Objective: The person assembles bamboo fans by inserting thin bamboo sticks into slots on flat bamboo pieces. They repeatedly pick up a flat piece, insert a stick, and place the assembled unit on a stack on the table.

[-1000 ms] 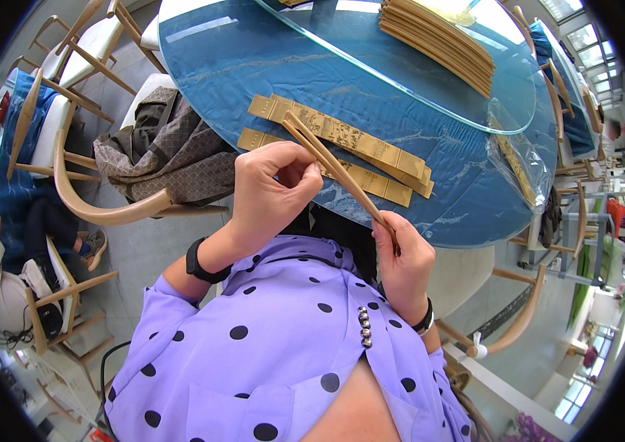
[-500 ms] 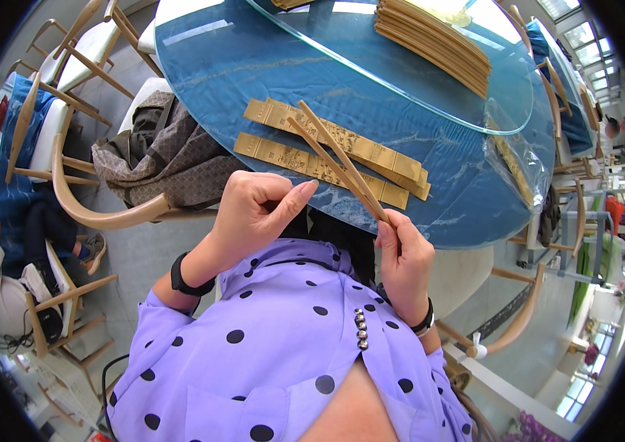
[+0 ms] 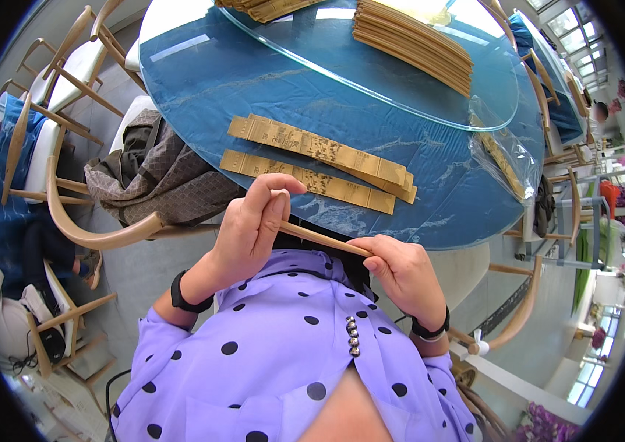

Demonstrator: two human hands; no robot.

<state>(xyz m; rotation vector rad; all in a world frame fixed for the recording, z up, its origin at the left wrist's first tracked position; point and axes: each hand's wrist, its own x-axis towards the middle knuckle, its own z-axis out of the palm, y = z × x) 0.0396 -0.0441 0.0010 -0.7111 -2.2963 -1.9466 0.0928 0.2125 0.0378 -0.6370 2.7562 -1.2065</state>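
A pair of wooden chopsticks [image 3: 321, 239] lies nearly level between my hands, just off the table's near edge. My right hand [image 3: 406, 274] pinches the right end between thumb and fingers. Around the left end my left hand [image 3: 252, 227] is closed, its index finger bent outward; that end is hidden in the palm. Beyond the hands, on the blue table, lie flat gold chopstick sleeves: an overlapping group [image 3: 320, 151] farther off and a single row [image 3: 312, 181] nearer, partly covered by my left fingertips from this angle.
A glass turntable [image 3: 371, 94] on the blue table [image 3: 202, 88] bears a stack of long tan sticks [image 3: 412, 46]. A clear plastic bag [image 3: 500, 155] with a gold strip inside lies at the right. A patterned bag [image 3: 154, 173] rests on a wooden chair [image 3: 99, 236] to the left.
The chopsticks have swung down from pointing up and left to nearly level. My left hand has closed around their other end. The view has shifted slightly.
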